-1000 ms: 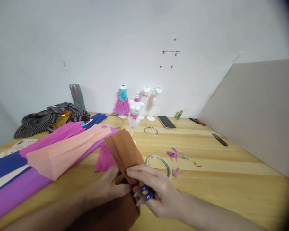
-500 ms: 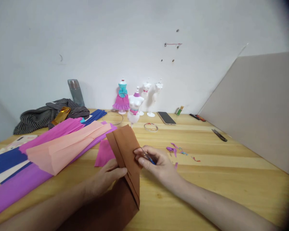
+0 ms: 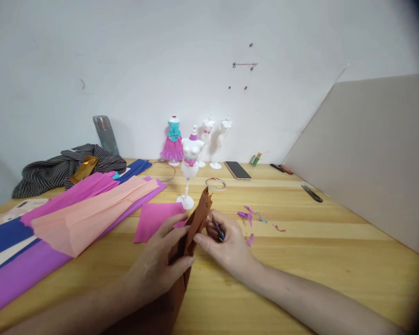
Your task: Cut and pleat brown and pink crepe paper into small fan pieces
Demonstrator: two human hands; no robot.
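Note:
A folded length of brown crepe paper (image 3: 199, 221) stands edge-on between my hands, its lower part hanging toward me. My left hand (image 3: 160, 256) grips it from the left, thumb on the near side and fingers behind. On the other side my right hand (image 3: 228, 244) pinches the paper's right edge with the thumb. Tucked in that same hand is a small blue-handled tool (image 3: 220, 232), apparently scissors, mostly covered by the fingers. Just beyond the paper stands a small white dress form (image 3: 192, 149) with a purple collar and a pink waistband. A pink paper piece (image 3: 152, 221) lies beside my left hand.
Peach crepe paper (image 3: 91, 218) and other coloured sheets cover the left side. A dressed form (image 3: 173, 139) and two white ones stand by the wall. A phone (image 3: 238, 170), a bracelet-like ring (image 3: 215, 184), paper scraps (image 3: 246, 215) and a dark cutter (image 3: 312, 193) lie rightward.
The brown paper has turned from its broad face to edge-on. My right hand moved up along it, then drew against its edge, while my left hand shifted its hold. The tape roll is no longer visible.

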